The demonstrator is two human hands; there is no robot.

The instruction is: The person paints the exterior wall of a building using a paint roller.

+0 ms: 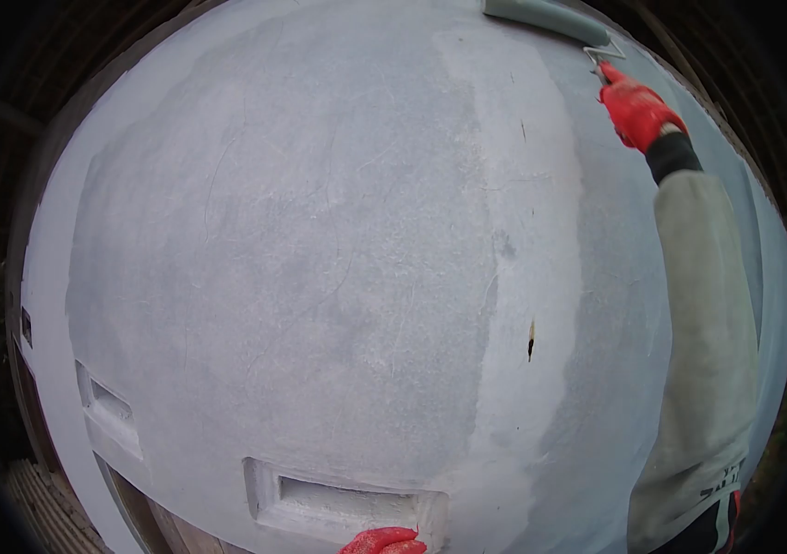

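Observation:
My right hand (641, 111), in a red glove, reaches up at the upper right with its fingers closed around the handle of a paint roller (546, 18). The roller's long pale sleeve lies against the wall (338, 212) near the top edge of the view; its wire frame bends down to my grip. At the bottom edge, my left hand (382, 543), also red-gloved, shows only in part, just below a recessed slot. Its fingers look curled; whatever they may hold is out of view. The wall is whitish grey, with a lighter vertical band right of the middle.
A recessed slot (347, 499) opens low in the wall, and a smaller recess (112, 402) lies at the left. A dark narrow hole (531, 342) marks the lighter band. Wooden boards (172, 526) show at the lower left, corrugated sheeting (47, 499) beside them.

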